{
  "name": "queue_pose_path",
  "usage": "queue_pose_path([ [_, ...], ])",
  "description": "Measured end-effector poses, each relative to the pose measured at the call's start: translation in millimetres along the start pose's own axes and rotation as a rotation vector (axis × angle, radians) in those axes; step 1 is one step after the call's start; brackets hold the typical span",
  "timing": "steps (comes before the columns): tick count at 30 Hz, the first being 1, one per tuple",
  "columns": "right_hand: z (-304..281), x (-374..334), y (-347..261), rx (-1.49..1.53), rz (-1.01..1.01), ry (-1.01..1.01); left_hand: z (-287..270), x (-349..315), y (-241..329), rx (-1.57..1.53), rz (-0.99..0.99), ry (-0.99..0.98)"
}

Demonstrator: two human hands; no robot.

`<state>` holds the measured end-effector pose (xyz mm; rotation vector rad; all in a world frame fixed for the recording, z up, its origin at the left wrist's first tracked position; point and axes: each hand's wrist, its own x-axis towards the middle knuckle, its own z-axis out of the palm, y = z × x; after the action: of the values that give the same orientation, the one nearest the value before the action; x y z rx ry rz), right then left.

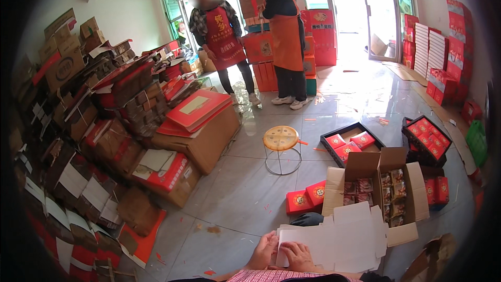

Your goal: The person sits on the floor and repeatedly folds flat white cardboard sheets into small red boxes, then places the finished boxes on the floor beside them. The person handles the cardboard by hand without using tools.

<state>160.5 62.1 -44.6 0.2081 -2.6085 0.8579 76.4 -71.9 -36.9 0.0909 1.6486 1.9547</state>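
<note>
Remotely, I see via head view | left hand (262,249): fingers curled at the left edge of the white card sheet (347,237), grip unclear to me | right hand (297,257): nearer the sheet's middle, fingers half-bent on top, any pinch I can't confirm | sheet reaches rightward from both, long axis roughly crosswise, toward the open carton (417,188)

Your head-worn fisheye, facing forward and down
It takes in your left hand (263,250) and right hand (297,256) close below and (so wide is the view) the floor (237,193) out to the distant doorway (347,21).
</note>
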Motion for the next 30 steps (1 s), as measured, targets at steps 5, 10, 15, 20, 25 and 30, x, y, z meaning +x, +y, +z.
queue_pose_path([
  [5, 5, -2, 7, -0.088, -0.054, -0.011, -7, -2, 7, -0.182, -0.046, -0.062],
  [10, -18, 0, 5, 0.202, 0.37, -0.14, 1, -4, 29, -0.189, -0.018, -0.215],
  [15, -55, 16, -23, -0.331, 0.11, -0.058, -4, 16, -1, 0.068, -0.132, -0.192],
  [20, -32, -2, 0, -0.527, 0.045, 0.005, -15, 31, -44, 0.185, 0.088, -0.065],
  [25, 18, -42, 50, -0.401, 0.021, -0.087, -7, 26, -28, 0.26, 0.138, -0.111],
  [30, 58, -76, 74, -0.355, 0.06, 0.051, -1, 15, -11, 0.406, 0.155, -0.137],
])
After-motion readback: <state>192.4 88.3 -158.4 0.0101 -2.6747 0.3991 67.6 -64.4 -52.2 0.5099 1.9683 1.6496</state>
